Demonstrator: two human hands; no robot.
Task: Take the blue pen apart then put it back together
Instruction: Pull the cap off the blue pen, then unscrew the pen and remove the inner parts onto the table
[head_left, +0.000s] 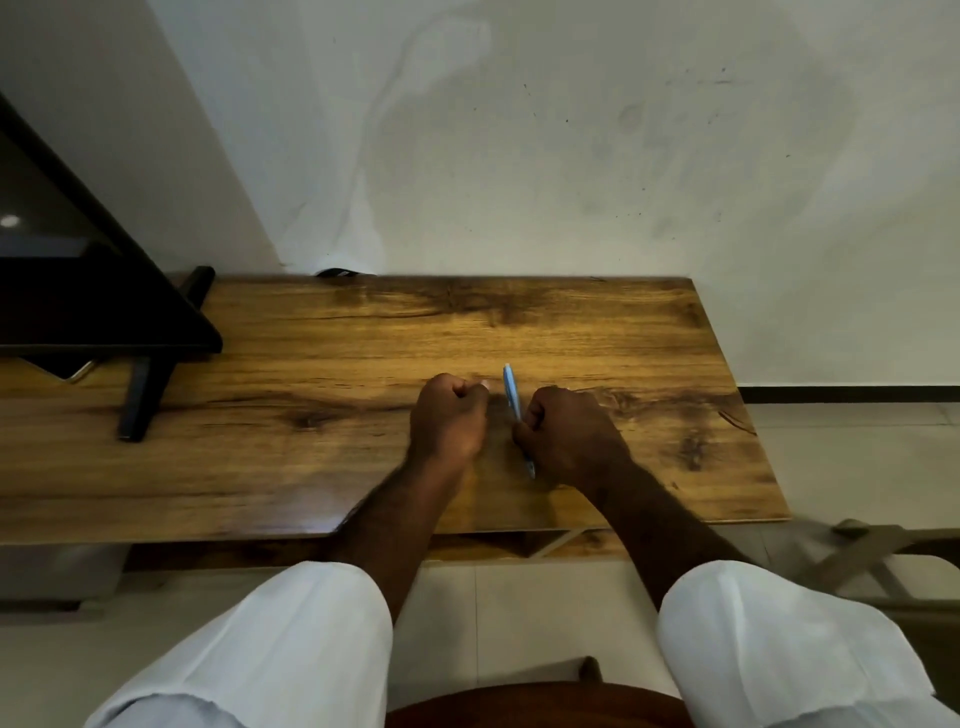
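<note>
On the wooden table (322, 364), a black monitor (78, 270) on its stand (145, 395) occupied the far left, well apart from the hands. The right hand (569, 434) was clenched around the blue pen (511, 389), held near the table's front edge. The left hand (449, 415), fisted just beside the pen, gripped nothing visible. Bare wood lay open between monitor and hands, and out to the table's right edge.

You see a light blue pen (511, 394), a knotty golden-brown wood-grain table (311, 395), a black stand (150, 384), white sleeves (291, 649).
</note>
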